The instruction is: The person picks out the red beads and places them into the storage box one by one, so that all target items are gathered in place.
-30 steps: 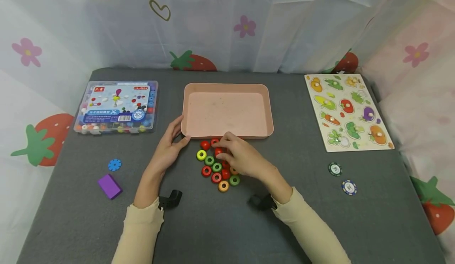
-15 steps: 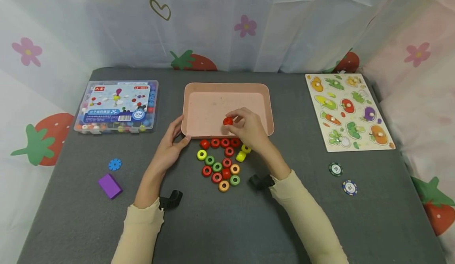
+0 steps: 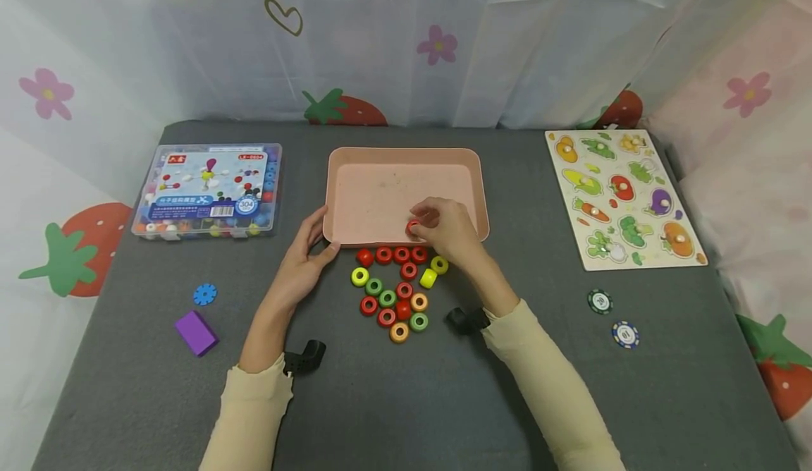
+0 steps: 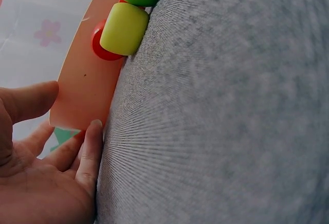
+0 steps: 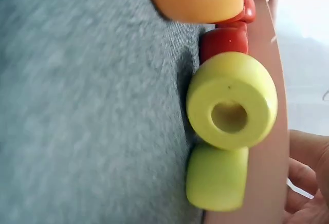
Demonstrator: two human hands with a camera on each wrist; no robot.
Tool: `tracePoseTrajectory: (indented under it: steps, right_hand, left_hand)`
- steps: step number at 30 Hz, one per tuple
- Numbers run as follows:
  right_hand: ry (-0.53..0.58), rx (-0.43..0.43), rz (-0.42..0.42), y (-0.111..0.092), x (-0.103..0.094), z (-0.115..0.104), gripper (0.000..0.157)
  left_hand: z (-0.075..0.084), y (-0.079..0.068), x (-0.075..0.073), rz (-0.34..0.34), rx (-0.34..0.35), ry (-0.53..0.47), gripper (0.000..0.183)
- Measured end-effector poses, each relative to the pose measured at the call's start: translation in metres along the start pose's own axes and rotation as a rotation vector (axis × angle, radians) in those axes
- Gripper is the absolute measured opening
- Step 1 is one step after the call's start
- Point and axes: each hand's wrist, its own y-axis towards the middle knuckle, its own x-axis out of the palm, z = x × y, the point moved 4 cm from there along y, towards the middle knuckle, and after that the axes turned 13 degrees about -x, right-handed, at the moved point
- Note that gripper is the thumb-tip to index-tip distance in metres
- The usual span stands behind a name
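My right hand (image 3: pixel 447 230) is over the front right part of the pink tray (image 3: pixel 406 157), with a red bead (image 3: pixel 411 228) pinched between thumb and fingers. The bead's hole faces up towards the head view. My left hand (image 3: pixel 304 259) rests at the tray's front left corner. In the left wrist view its thumb (image 4: pixel 38 100) touches the tray wall, and the other fingers lie loosely along the corner. In front of the tray lie several loose beads: red, green (image 3: pixel 419 322), orange (image 3: pixel 399 332) and yellow. One yellow bead (image 5: pixel 231 100) looms close in the right wrist view.
A clear lidded box (image 3: pixel 206 189) of colored pieces stands at the back left. Nearer are a blue notched disc (image 3: pixel 205 294) and a purple block (image 3: pixel 196 333). On the right lie a vegetable puzzle board (image 3: pixel 624 202), a green chip (image 3: pixel 599 302) and a blue chip (image 3: pixel 625 335).
My right hand has gone from the beads to the tray with a red bead. In the last half second the bead has lowered and turned its hole upward. My left hand stays put.
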Motion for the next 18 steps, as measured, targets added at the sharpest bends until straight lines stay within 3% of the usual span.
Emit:
tracePoseTrajectory:
  steps: [5,9,13,18]
  right_hand:
    - [-0.01,-0.078,0.013,-0.014,-0.01,-0.009,0.022]
    - [0.039,-0.145,-0.056,-0.032,-0.013,-0.022,0.02]
    - [0.012,-0.136,-0.135,-0.048,-0.007,-0.024,0.015]
    - [-0.057,-0.099,-0.163,-0.056,0.002,-0.015,0.018]
  left_hand:
    - [-0.001,0.001,0.0,0.003,0.001,0.0,0.066]
    - [0.0,0.001,-0.001,0.012,0.005,0.004,0.066]
    - [0.0,0.0,0.0,0.011,0.007,0.004,0.065]
    - [0.0,0.001,0.0,0.01,0.006,0.009,0.065]
